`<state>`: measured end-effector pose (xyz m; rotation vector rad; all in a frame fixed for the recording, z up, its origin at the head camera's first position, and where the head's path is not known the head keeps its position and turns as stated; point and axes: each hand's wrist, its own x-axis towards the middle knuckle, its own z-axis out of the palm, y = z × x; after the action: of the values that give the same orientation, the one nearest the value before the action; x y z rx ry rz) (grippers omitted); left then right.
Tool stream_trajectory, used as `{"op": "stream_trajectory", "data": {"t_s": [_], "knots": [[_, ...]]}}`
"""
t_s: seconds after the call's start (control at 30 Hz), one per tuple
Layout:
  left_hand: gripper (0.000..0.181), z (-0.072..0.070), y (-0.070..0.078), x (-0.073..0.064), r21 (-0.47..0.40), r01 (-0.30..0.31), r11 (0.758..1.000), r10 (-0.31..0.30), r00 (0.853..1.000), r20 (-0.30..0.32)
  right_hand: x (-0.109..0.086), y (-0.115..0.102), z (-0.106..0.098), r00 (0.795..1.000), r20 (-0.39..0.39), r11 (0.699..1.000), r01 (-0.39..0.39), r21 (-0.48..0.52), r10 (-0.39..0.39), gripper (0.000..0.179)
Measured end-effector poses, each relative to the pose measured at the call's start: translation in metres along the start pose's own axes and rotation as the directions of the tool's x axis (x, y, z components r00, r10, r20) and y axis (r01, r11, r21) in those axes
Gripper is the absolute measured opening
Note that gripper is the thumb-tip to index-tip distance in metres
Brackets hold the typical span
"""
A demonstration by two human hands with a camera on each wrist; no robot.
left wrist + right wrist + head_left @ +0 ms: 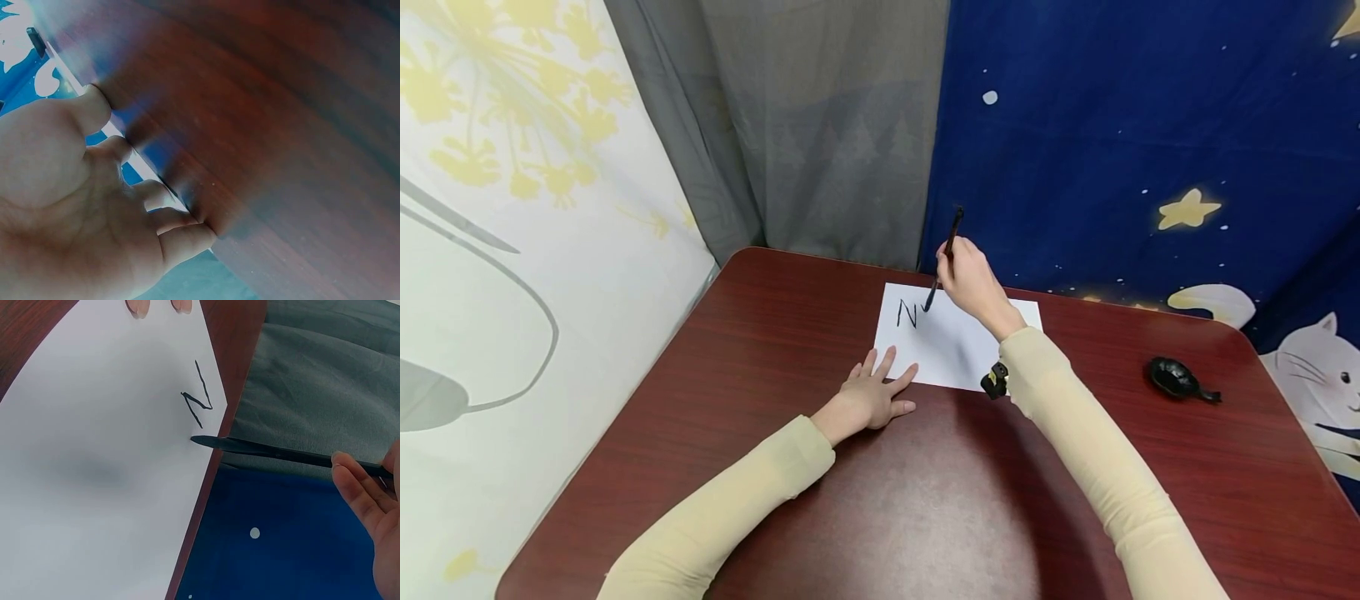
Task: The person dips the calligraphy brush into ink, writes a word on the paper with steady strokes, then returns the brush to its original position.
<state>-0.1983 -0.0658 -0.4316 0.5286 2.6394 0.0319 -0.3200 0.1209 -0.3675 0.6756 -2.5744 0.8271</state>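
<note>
Atop a reddish-brown table [760, 350], white paper [943, 337] is lying below the right hand [972, 281], which is pinching a brush [281, 452] tip-down beside an N [907, 314]; the left hand [872, 397], fingers spread, is resting at the paper's near left corner.

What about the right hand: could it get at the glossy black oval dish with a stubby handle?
Probably yes: nothing visible stands between the right hand and that dish, though the hand holds a slim dark brush.
</note>
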Motion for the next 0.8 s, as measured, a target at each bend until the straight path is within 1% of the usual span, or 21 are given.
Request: {"op": "stream_trajectory", "data": {"t_s": [0.13, 0.47, 0.8], "knots": [[0.065, -0.0001, -0.0002, 0.0, 0.0, -0.002, 1.0, 0.002, 1.0, -0.001, -0.0004, 0.0003, -0.0004, 1.0, 0.007, 1.0, -0.01, 0.008, 0.01, 0.02], [0.065, -0.0004, -0.0004, 0.0001, -0.002, -0.002, 1.0, 0.002, 1.0, -0.001, -0.0016, -0.0013, -0.0032, 1.0, 0.01, 1.0, -0.002, 0.008, 0.002, 0.02], [0.065, -0.0005, -0.0011, 0.0009, 0.0, -0.004, 1.0, 0.004, 1.0, 0.001, -0.0014, -0.0025, -0.0059, 1.0, 0.017, 1.0, -0.007, -0.009, 0.008, 0.02]]}}
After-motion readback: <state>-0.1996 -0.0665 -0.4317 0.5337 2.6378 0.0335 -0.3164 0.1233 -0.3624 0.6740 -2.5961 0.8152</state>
